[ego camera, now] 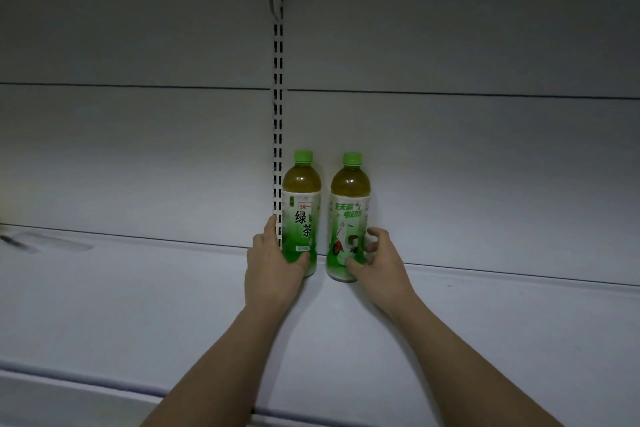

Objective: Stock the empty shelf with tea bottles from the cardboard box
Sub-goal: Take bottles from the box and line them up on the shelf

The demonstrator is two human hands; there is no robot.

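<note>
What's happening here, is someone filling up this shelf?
Yes. A person is setting two green tea bottles upright at the back of a white shelf, against the rear wall. The left hand grips the left bottle low on its label, next to the slotted upright rail. The right hand has its fingers loosely curled beside the right bottle, thumb touching its base. The bottles stand side by side with a small gap. The cardboard box is out of view.
</note>
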